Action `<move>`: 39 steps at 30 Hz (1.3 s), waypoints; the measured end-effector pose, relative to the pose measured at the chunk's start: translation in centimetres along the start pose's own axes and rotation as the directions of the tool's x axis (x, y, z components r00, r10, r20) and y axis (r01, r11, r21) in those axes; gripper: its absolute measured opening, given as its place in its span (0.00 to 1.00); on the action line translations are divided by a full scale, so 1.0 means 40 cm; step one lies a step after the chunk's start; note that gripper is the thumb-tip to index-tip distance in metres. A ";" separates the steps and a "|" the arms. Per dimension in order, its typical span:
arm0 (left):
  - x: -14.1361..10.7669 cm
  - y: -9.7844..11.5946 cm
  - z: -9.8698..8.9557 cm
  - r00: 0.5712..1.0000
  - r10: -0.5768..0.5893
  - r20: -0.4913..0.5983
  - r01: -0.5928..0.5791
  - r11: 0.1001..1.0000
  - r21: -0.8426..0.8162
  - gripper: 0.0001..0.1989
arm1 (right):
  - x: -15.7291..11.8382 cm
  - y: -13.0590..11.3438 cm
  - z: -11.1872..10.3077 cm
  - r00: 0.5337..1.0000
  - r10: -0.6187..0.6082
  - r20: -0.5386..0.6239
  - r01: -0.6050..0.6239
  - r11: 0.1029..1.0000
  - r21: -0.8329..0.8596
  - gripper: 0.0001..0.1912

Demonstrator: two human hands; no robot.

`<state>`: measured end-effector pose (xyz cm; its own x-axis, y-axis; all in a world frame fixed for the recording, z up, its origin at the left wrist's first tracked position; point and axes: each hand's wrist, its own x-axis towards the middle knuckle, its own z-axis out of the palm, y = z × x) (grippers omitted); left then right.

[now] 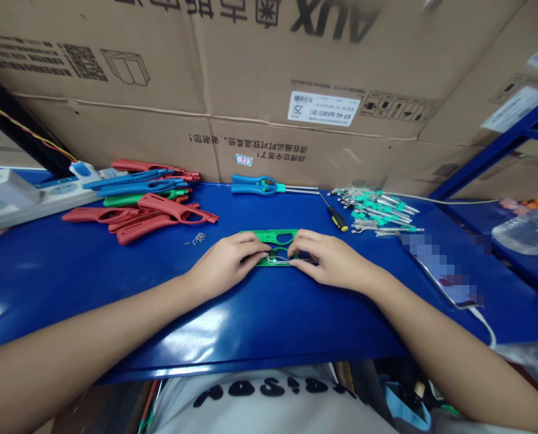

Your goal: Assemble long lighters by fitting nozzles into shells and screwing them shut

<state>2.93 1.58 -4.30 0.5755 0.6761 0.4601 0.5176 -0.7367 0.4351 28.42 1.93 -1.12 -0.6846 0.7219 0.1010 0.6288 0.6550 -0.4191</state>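
Two green halves of a gas lighter casing (pixel 269 234) lie side by side on the blue table, directly in front of me. Thin pale wires (pixel 278 261) run through the nearer half. My left hand (pixel 226 262) is closed at its left end, thumb and fingers pinched close to a small dark part. From the right, my right hand (pixel 334 258) curls its fingers over the other end of that half, gripping it near the wires. The fingertips hide much of the inside, so exactly which small part each hand pinches is unclear.
Red, blue and green casings (pixel 160 211) are piled left, near small screws (pixel 199 239) and a power strip (pixel 61 191). A blue lighter (pixel 255 185) and screwdriver (pixel 337 217) lie behind. Metal-tube inserts (pixel 381 208) and a phone (pixel 440 271) are right. Cardboard (pixel 250 90) walls the back.
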 end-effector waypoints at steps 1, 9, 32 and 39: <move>-0.001 0.000 -0.001 1.000 0.006 -0.002 -0.006 1.000 0.002 0.11 | 0.002 0.000 0.003 1.000 -0.007 0.003 0.007 1.000 0.009 0.06; -0.001 0.001 -0.002 0.999 0.033 -0.039 -0.033 0.999 -0.010 0.10 | -0.008 0.001 -0.009 0.999 -0.016 0.051 0.014 0.999 0.032 0.10; -0.001 0.002 -0.002 0.998 0.022 -0.056 -0.025 0.999 -0.047 0.09 | -0.006 -0.005 -0.003 0.998 -0.011 0.062 0.016 0.996 -0.091 0.04; -0.001 0.003 -0.002 0.999 0.007 -0.033 -0.009 0.998 -0.056 0.09 | -0.005 -0.003 0.001 0.997 -0.017 0.070 0.025 0.993 -0.112 0.06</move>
<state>2.92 1.47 -4.20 0.5581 0.6708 0.4884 0.4764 -0.7410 0.4733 28.47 1.70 -1.11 -0.7194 0.6931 0.0453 0.6486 0.6937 -0.3131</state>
